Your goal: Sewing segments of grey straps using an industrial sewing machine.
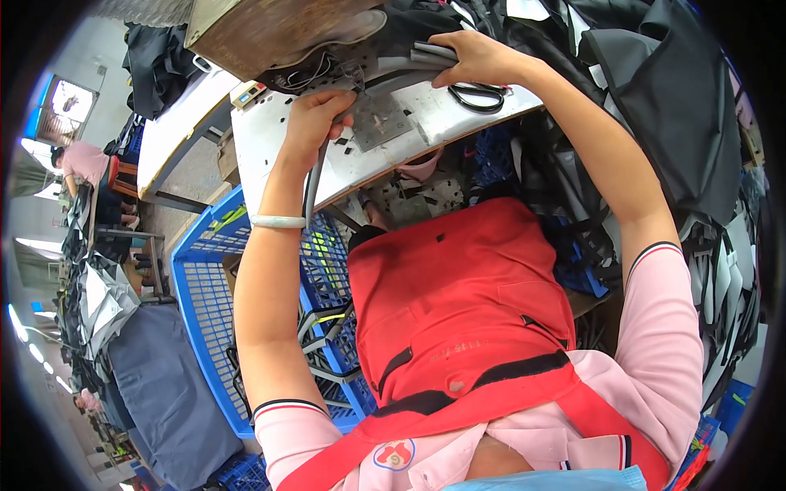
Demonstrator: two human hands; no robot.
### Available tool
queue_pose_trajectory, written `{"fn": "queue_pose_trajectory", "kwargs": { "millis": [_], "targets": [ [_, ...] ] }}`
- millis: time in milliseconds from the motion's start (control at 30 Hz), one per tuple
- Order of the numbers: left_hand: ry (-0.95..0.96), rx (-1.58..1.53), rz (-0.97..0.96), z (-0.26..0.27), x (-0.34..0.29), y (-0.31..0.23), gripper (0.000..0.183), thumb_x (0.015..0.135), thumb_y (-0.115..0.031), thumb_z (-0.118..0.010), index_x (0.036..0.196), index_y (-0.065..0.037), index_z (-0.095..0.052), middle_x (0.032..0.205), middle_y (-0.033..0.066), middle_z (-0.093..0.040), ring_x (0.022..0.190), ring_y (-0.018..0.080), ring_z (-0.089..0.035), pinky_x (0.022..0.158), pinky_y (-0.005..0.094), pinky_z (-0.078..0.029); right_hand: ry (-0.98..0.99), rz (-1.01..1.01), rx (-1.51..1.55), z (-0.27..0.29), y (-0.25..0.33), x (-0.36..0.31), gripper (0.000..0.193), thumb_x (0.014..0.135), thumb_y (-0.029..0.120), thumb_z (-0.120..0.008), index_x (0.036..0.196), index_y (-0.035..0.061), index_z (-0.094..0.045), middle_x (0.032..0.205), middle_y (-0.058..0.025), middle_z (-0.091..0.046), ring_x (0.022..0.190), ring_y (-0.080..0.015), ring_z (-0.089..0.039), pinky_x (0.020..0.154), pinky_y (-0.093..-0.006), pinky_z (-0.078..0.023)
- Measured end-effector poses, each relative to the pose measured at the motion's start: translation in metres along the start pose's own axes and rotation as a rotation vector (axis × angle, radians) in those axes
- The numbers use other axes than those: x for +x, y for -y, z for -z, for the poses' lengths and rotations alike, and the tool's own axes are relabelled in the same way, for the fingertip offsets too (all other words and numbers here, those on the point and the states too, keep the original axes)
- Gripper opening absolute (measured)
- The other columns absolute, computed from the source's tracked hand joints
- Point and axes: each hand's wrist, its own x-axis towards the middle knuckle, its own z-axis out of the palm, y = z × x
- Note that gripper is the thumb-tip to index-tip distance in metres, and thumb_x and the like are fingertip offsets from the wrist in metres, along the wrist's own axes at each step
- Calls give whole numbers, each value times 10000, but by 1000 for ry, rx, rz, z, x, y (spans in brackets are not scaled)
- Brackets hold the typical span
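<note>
My left hand (315,123) is closed at the near left side of the sewing machine (282,33), its fingers pinching a grey fabric strip (311,190). The strip's end hangs down past my wrist, over the table's front edge. To the right, my right hand (483,61) grips several grey strips (432,56) between thumb and fingers. From there a dark length of strip (397,82) runs left toward the machine's needle area, beside the metal plate (377,124). Black-handled scissors (477,100) lie on the table just below my right hand. The exact stitching point is hard to make out.
Small dark scraps dot the white table (270,147). A blue plastic basket (214,286) with black-and-grey pieces stands at my left. Black fabric (671,106) is heaped on the right. A person in pink (86,162) bends over a bench at the far left.
</note>
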Motion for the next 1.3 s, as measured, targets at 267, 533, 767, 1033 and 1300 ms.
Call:
{"fn": "queue_pose_trajectory", "kwargs": {
  "millis": [267,533,767,1033,1300],
  "targets": [
    [-82,400,-198,-1,-24,11,304,860,-240,-688,990,34,-709,775,55,-672,683,93,-560,616,254,-458,75,148,-62,-10,55,-49,357,807,233,-673,1091,37,-583,952,-186,-650,970,-362,-618,846,-442,-495],
    [107,181,-197,-72,-50,7,263,886,-210,-681,1010,21,-697,838,19,-661,742,80,-549,656,221,-441,360,430,-486,-104,142,-70,181,793,150,-568,919,45,-646,947,-140,-673,922,-261,-650,802,-378,-522],
    [-92,396,-149,-23,-103,49,248,936,-164,-572,1066,30,-656,944,127,-675,881,195,-627,786,291,-482,258,102,-139,-8,70,-65,365,741,179,-715,1044,20,-585,864,-207,-640,900,-393,-623,802,-442,-493],
    [-53,444,-299,-37,-105,71,268,921,-166,-619,1121,11,-607,957,117,-622,891,214,-615,793,305,-486,154,-59,104,28,56,-64,524,788,241,-703,1212,-21,-540,1016,-209,-648,946,-292,-619,865,-360,-458],
    [116,10,55,-25,-91,35,296,953,-282,-605,1028,-2,-661,753,11,-592,646,87,-520,566,222,-423,156,-42,193,23,27,-60,611,805,346,-706,1247,-42,-540,1099,-218,-642,992,-303,-612,905,-353,-449]
  ]
}}
